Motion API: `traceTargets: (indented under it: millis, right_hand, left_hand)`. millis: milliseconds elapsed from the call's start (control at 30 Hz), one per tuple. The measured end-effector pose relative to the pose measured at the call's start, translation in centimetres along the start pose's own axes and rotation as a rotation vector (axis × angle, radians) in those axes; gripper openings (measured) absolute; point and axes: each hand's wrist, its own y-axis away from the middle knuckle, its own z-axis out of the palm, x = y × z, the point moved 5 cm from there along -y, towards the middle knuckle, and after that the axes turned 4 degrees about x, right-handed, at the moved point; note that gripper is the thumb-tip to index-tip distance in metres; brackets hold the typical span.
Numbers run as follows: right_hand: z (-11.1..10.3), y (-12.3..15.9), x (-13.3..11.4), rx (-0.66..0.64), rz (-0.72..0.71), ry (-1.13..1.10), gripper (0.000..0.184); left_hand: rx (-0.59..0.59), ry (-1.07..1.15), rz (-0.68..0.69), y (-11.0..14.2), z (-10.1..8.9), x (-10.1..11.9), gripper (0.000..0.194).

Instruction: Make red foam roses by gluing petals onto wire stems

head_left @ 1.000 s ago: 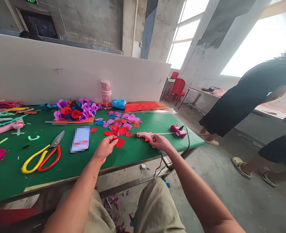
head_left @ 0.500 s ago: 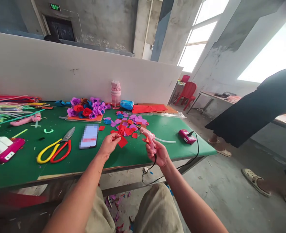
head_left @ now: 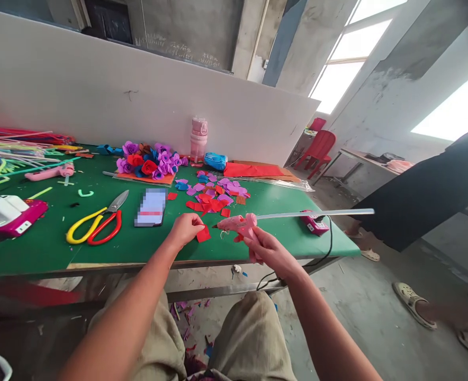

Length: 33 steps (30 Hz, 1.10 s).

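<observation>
At the worktop's [head_left: 289, 198] front edge | your left hand [head_left: 186, 230] pinches a red paper square [head_left: 204, 235] | your right hand [head_left: 272, 254] clamps a pink hot-glue gun [head_left: 240, 224], long axis roughly along that edge | nozzle [head_left: 215, 226] faces left, just beside the square, your left hand nearer its tip

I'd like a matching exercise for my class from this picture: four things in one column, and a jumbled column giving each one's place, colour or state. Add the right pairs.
Column one
1. Scissors
2. Red paper square
3. Bottle
4. Nearer glue gun

Column two
A. In the grip of the right hand
B. Pink, upright in front of the white panel
C. Yellow and red, lying on the green table
D. Pinched in the left hand

Right pairs: 1-C, 2-D, 3-B, 4-A
</observation>
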Motion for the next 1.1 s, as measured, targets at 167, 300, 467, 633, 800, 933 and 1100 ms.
traceTargets:
  millis: [167,300,467,633,800,933,1100]
  right_hand:
    - [1.6,0.0,-0.3,-0.041,-0.044,0.155,0.025]
    - [2.2,-0.4,-0.4,-0.038,-0.089,0.278,0.02]
    - [2.5,-0.7,-0.7,-0.035,-0.121,0.412,0.02]
    - [2.6,-0.9,-0.7,-0.037,-0.129,0.449,0.02]
    - [2.7,-0.9,-0.6,-0.05,-0.119,0.466,0.02]
    - [2.8,-1.0,-0.7,-0.053,-0.131,0.48,0.019]
    - [3.0,-1.1,-0.6,-0.057,-0.142,0.489,0.02]
  left_hand:
    - [-0.006,-0.054,0.015,0.1,0.1,0.2,0.008]
    - [-0.057,-0.167,0.023,0.1,0.2,0.3,0.007]
    - [-0.092,-0.247,0.034,0.0,0.3,0.3,0.008]
    - [-0.101,-0.246,0.042,0.0,0.3,0.3,0.01]
    - [-0.107,-0.248,0.053,0.0,0.3,0.2,0.01]
    - [-0.111,-0.244,0.051,-0.1,0.4,0.1,0.008]
    - [-0.116,-0.243,0.056,-0.1,0.4,0.2,0.008]
